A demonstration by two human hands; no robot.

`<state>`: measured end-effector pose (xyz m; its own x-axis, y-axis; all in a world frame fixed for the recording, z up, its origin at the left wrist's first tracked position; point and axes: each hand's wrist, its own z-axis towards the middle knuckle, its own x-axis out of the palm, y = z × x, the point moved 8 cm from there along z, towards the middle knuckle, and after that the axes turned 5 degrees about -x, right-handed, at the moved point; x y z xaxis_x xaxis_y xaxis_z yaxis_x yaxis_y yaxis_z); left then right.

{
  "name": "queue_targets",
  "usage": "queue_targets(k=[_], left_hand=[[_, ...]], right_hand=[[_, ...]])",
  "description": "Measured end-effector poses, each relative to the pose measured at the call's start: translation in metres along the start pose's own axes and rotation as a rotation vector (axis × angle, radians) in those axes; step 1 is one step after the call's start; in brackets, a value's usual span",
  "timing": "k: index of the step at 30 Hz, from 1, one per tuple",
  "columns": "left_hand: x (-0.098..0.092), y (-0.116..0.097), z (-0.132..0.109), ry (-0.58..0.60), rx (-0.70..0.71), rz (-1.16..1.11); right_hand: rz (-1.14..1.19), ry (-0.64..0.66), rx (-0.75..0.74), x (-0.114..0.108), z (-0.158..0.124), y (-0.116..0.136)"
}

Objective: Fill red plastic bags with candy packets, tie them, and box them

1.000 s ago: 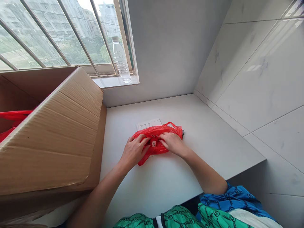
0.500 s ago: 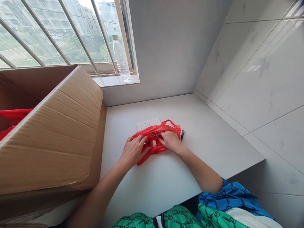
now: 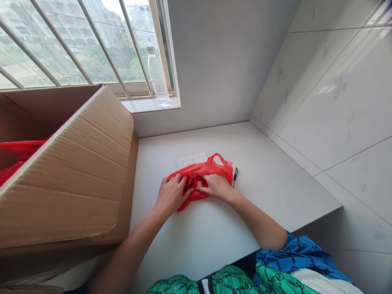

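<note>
A red plastic bag (image 3: pixel 196 168) lies on the white table with its mouth open toward me. Inside it are small shiny red packets (image 3: pixel 199 184), one with a pale label; the rest are partly hidden. My left hand (image 3: pixel 172 192) grips the bag's left rim, fingers over the edge and thumb toward the opening. From the right, my right hand (image 3: pixel 218 187) reaches into the mouth, its thumb and fingers apart beside the labelled packet. Whether its hidden fingertips pinch anything is unclear.
Behind the bag lies a white sheet with writing (image 3: pixel 191 159); a black pen (image 3: pixel 235 177) is right of it. A large cardboard box (image 3: pixel 76 171) with red plastic inside stands at left. A clear water bottle (image 3: pixel 158 79) stands on the windowsill. Walls bound the white table (image 3: pixel 275 179).
My right hand has shifted slightly left within the bag's mouth, its thumb now showing beside the labelled packet. The bag's far rim has folded over some packets. My left hand stays at the rim.
</note>
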<state>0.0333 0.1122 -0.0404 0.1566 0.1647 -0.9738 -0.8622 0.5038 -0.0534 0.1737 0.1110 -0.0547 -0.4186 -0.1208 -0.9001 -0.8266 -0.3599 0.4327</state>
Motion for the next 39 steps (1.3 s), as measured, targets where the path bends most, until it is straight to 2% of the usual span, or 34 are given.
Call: queue_targets(k=[3, 6, 11, 15, 18, 20, 23, 26, 31, 34, 39], left_hand=[[0.002, 0.002, 0.000, 0.041, -0.026, 0.015], [0.003, 0.003, 0.000, 0.062, -0.038, 0.008], [0.001, 0.004, 0.000, 0.082, -0.040, -0.044], [-0.022, -0.003, 0.001, 0.034, -0.017, -0.241], [-0.040, -0.007, 0.000, 0.045, -0.045, -0.503], [-0.044, -0.008, -0.001, 0.097, -0.088, -0.737], [-0.039, -0.008, -0.003, 0.204, -0.138, -1.076], [-0.033, -0.008, -0.004, 0.283, -0.183, -1.259], [-0.030, -0.006, -0.004, 0.285, -0.289, -1.317], [-0.026, -0.008, -0.004, 0.301, -0.298, -1.297], [-0.018, -0.002, -0.004, 0.278, -0.362, -1.378]], right_hand=[[0.097, -0.026, 0.043, -0.001, 0.000, -0.007], [0.301, -0.080, 0.025, -0.008, -0.002, -0.009], [0.716, -0.288, -0.043, -0.033, -0.012, -0.006], [1.071, -0.363, 0.004, -0.036, -0.016, -0.010], [1.229, -0.367, 0.063, -0.032, -0.017, -0.013], [1.281, -0.369, 0.082, -0.030, -0.017, -0.014], [1.312, -0.387, 0.081, -0.030, -0.018, -0.015], [1.298, -0.403, 0.065, -0.032, -0.018, -0.015], [1.173, -0.346, -0.019, -0.035, -0.018, -0.005], [1.112, -0.312, -0.076, -0.034, -0.018, 0.002], [1.148, -0.324, -0.084, -0.033, -0.018, 0.005]])
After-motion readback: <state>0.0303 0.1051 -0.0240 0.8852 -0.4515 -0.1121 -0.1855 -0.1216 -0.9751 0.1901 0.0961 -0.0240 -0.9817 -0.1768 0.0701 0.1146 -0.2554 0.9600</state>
